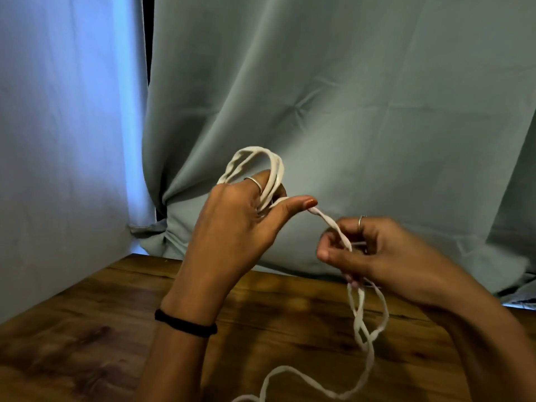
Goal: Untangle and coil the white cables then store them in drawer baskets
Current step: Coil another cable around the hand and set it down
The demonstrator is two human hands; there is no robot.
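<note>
**Soft flat cable, half coiled, fed hand to hand**

Here the cable [333, 224] is the whole story: white, flat like a ribbon, and plainly limp. Several loops [255, 166] of it stand up over the left hand [235, 227], wound round the fingers, and the thumb lies stretched out along the strand where it leaves the coil. From there a short run crosses the gap to the right hand [374, 253], whose fingers are curled and pinch the strand between thumb and fingertips. Below that hand the rest hangs in a loose twisted figure, two strands crossing each other more than once, then trails across the wooden table [87, 329] toward the bottom edge of the view. A pale curtain [348, 97] hangs behind. No drawer baskets are in view.

Judging by how it droops and folds, the cable is light and soft, with almost no stiffness of its own; it will keep a coil only while something holds the loops together. The flat section looks prone to twisting, as the hanging part shows, so each length probably wants smoothing through the right fingers before it goes onto the coil. The surface seems smooth, so the loops could slide off the left fingers if that hand relaxes. The best hold is where the loops bunch under the left thumb, with a light, sliding pinch on the free strand close to the coil.
</note>
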